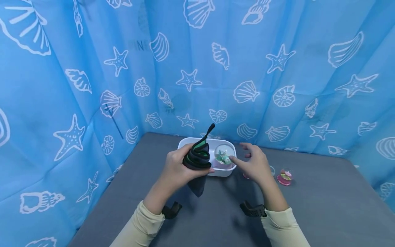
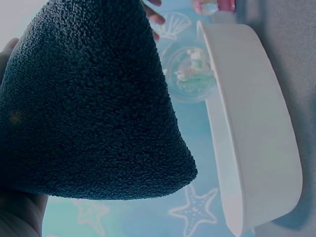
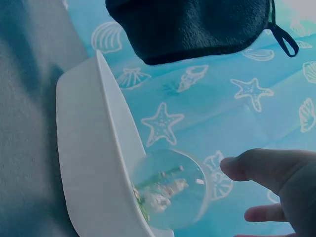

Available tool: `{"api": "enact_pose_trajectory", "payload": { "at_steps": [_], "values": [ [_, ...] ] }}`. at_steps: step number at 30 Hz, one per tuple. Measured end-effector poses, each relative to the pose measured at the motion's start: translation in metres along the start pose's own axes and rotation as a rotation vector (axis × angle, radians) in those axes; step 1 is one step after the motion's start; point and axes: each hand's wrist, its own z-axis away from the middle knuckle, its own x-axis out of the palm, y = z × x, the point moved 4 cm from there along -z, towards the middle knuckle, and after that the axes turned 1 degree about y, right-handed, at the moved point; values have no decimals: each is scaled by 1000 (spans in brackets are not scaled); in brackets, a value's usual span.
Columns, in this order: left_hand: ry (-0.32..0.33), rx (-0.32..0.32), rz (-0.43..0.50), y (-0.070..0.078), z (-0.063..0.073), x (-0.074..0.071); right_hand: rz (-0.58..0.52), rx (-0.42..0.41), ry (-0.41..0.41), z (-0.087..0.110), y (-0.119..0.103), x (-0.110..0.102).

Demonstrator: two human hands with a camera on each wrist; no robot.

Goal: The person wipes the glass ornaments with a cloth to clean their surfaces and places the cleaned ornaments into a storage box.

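My left hand [image 1: 176, 168] grips a folded dark towel [image 1: 197, 156] with green edges and a hanging loop, held up over the left part of a white tub [image 1: 192, 140]. In the left wrist view the fuzzy towel [image 2: 94, 108] fills much of the picture. A clear snow globe [image 1: 224, 156] with green and white figures inside stands in the tub's right end. Beside the globe is my right hand [image 1: 254, 163], thumb and fingers spread and nothing between them. The right wrist view has the thumb just off the glass of the globe [image 3: 170, 192].
Right of the tub, a small globe with a pink base [image 1: 284, 177] stands on the grey table [image 1: 327, 199]. Another small globe [image 1: 272, 170] is mostly hidden behind my right wrist. A blue shell-print curtain [image 1: 203, 99] hangs close behind the tub.
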Motion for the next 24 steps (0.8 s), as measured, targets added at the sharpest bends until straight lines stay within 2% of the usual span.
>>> {"api": "enact_pose_trajectory", "payload": {
  "at_steps": [8, 16, 24],
  "values": [
    [20, 19, 14, 3, 0, -4, 12, -37, -1, 13, 6, -10],
    [11, 9, 34, 8, -2, -8, 53, -46, 24, 26, 26, -14],
    [23, 6, 43, 9, -2, -10, 103, 0, 15, 37, 47, -15]
  ]
}}
